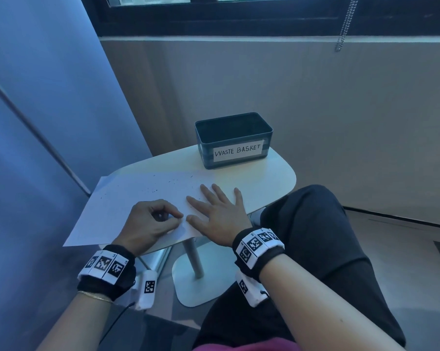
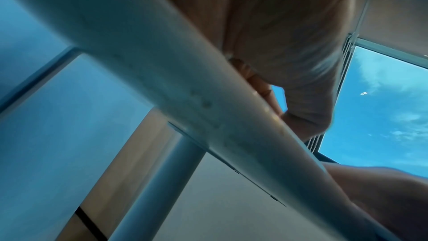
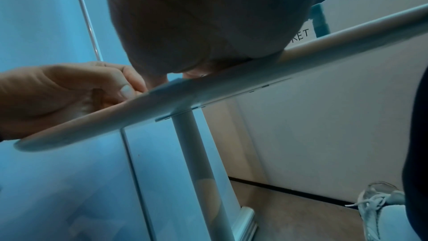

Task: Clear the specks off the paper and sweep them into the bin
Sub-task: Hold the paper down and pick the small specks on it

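On the small pale surface [image 1: 277,178], a white sheet of paper [image 1: 117,206] is laid out, its left part reaching past the edge. Dark specks [image 1: 153,190] are scattered over the far half of the sheet. The right hand [image 1: 218,214] is pressed flat on the paper's right end, its grip open, with the fingers straight and spread, pointing away from the person. Just beside it, the left hand [image 1: 148,221] is rested on the near edge of the sheet with its fingers curled in and the thumb met by the fingertips; whether anything is pinched in that grip cannot be told. From the right wrist view, the left hand's curled fingers [image 3: 125,81] are seen touching the surface edge. A dark rectangular bin [image 1: 232,140] labelled "WASTE BASKET" is stood at the far end of the surface, well apart from both hands and off the paper. Marker-covered bands are worn on both wrists.
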